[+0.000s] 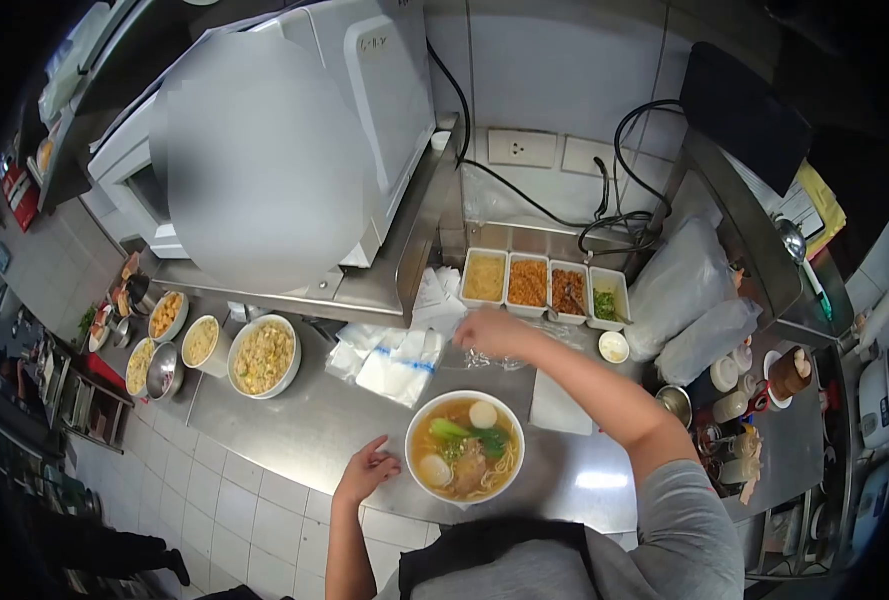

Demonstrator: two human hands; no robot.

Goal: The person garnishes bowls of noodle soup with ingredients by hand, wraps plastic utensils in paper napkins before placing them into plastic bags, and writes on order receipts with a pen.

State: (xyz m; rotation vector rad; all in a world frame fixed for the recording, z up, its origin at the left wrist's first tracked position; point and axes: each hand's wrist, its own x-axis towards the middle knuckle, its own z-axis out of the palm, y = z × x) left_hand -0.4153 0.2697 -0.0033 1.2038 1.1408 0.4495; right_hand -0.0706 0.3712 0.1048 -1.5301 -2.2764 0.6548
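Observation:
A white bowl of noodle soup [464, 447] stands on the steel counter in front of me, with egg halves, leafy greens and meat in the broth. Just left of its rim is my left hand [367, 470], fingers apart and holding nothing. My right hand [491, 333] reaches over the counter, in front of a row of white topping tubs and near crumpled clear plastic. Its fingers point down and are blurred, so what is in them does not show. Closest to it are a tub of pale topping [484, 277] and folded white plastic bags [400, 362].
Tubs of orange-brown crumbs [528, 283], dark bits [568, 291] and chopped greens [606, 300] line the back. Bowls of fried rice [263, 357] and noodles stand left, below a white appliance [394, 110]. Filled plastic bags [684, 290] and bottles crowd the right. A person's leg shows lower left.

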